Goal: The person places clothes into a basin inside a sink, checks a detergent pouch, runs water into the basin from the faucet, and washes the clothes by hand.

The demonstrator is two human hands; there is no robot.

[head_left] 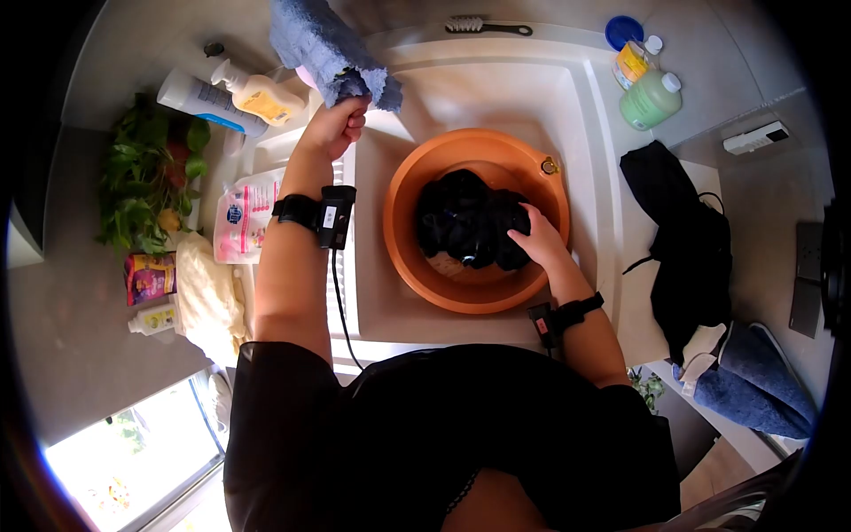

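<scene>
An orange basin [409, 168] stands in the white sink [372, 222], with a bunched black cloth [465, 217] in it. My right hand [538, 237] lies at the right side of this cloth, its thumb and fingers apart on the fabric. Up at the left, my left hand [337, 126] is closed round the lower end of a blue-grey cloth [324, 53], which hangs above the sink's back left corner. Part of that hand's grip is hidden by the cloth.
Left of the sink are pump bottles [266, 99], a plant [146, 177], a pink-white pouch [244, 217] and a cream cloth [211, 293]. A brush [487, 27] lies behind. On the right are a green bottle [651, 100], black cloth [691, 257] and blue slippers [753, 381].
</scene>
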